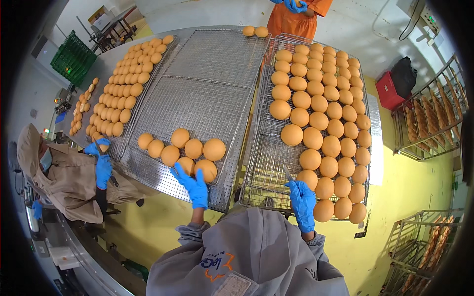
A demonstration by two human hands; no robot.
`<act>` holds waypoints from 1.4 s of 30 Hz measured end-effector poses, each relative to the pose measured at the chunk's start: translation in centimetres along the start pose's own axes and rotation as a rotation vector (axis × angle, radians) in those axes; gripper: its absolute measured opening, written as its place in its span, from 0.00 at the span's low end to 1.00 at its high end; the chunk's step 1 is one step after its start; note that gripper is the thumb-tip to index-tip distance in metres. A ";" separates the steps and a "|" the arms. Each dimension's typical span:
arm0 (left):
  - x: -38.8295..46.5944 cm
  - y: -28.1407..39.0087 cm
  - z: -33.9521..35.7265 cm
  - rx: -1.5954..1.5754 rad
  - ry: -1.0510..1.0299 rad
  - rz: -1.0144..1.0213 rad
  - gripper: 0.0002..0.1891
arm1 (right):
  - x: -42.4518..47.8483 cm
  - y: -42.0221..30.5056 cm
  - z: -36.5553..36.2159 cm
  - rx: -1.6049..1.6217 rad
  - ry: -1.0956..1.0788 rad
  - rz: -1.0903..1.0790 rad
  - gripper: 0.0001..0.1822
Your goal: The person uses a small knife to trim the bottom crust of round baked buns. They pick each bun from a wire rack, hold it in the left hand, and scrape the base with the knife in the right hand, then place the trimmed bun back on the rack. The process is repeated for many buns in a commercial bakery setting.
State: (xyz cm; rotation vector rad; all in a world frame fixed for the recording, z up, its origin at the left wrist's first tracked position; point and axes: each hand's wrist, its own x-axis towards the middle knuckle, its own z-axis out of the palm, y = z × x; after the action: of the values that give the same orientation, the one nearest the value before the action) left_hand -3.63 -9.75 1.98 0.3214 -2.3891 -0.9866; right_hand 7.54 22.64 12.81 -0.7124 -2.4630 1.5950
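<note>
My left hand (192, 186), in a blue glove, has its fingers spread at the near edge of a wire rack (192, 105) on the metal table. Its fingers touch or nearly touch two round buns (205, 171); several more buns lie just beyond them. A small knife (287, 172) is in my right hand (303, 202), gloved too, its blade pointing away from me. That hand is over the near part of the right wire rack (272, 159), just left of rows of round golden-brown buns (310, 159). Bare wire mesh shows at this rack's near left.
A co-worker (66, 166) at the left holds a knife and a bun beside a bun-filled rack. Another person in orange (292, 22) stands across the table. Green crates (73, 59) stand far left. Wheeled racks (426, 122) with long loaves and a red crate (389, 90) are at right.
</note>
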 end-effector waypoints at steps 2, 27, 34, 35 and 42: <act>-1.2 0.5 0.6 0.026 -0.064 0.018 0.51 | 0.0 -0.6 -0.2 -0.017 -0.019 -0.019 0.12; -2.6 21.7 13.4 -1.375 -1.335 -0.624 0.30 | -2.8 0.4 -0.3 0.178 0.178 -0.170 0.10; -1.7 21.6 1.1 -1.768 -1.268 -1.042 0.36 | -1.0 -2.3 -1.3 -0.050 0.255 -0.317 0.31; -1.7 21.2 0.4 -1.756 -1.264 -0.943 0.36 | -1.3 -3.1 -1.2 -0.197 0.211 -0.371 0.33; -1.7 19.7 -2.5 -1.342 -1.171 -0.516 0.48 | -0.4 -5.5 -0.6 -0.745 0.114 -0.540 0.38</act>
State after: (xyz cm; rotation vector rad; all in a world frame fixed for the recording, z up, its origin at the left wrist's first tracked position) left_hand -1.19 3.34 16.79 -0.2734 -1.6784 -3.3432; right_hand 6.33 21.16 18.02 -0.1419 -2.7997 0.4311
